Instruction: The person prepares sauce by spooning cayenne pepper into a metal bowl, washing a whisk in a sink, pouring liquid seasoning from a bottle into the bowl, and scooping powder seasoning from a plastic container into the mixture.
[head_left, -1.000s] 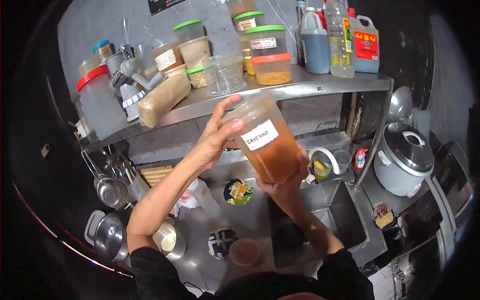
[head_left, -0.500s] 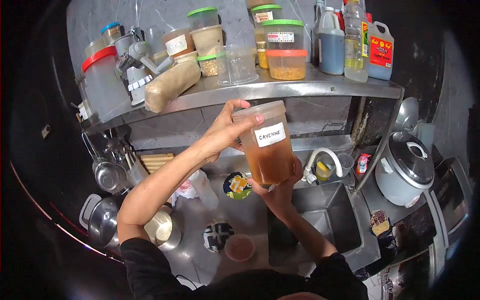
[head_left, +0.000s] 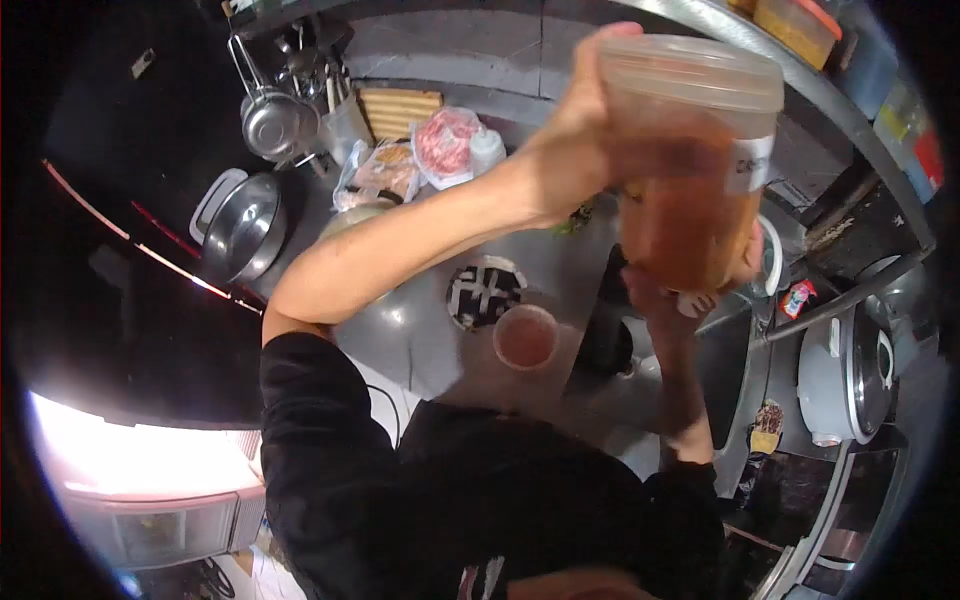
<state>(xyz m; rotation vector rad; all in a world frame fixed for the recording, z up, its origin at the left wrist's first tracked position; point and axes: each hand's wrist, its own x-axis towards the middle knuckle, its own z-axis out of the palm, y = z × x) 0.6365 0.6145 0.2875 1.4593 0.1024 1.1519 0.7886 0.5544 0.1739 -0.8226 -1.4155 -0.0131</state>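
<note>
A tall clear plastic jar [head_left: 680, 220] of orange-brown powder is held up between my hands, its pale lid on top. Its white label [head_left: 752, 163] is turned to the right and blurred; earlier it read "CAYENNE". My left hand [head_left: 582, 130] grips the jar's left side near the lid, fingers partly hidden behind it. From underneath, my right hand [head_left: 668, 305] supports the base, with fingers curled around the lower right side. Below on the steel counter are a small round tub [head_left: 526, 338] with pinkish contents and a black-and-white round mat [head_left: 485, 292].
Bags of food [head_left: 445, 145] and a white bottle [head_left: 486, 152] stand at the back of the counter. Pans [head_left: 245, 225] are on the left, the sink [head_left: 720, 365] is under my right arm, and a rice cooker [head_left: 845, 375] is at right. A steel shelf [head_left: 800, 85] runs overhead.
The view has swung down and left. The jar, still in both hands, now appears larger, higher and further right, with its label turned away to the right.
</note>
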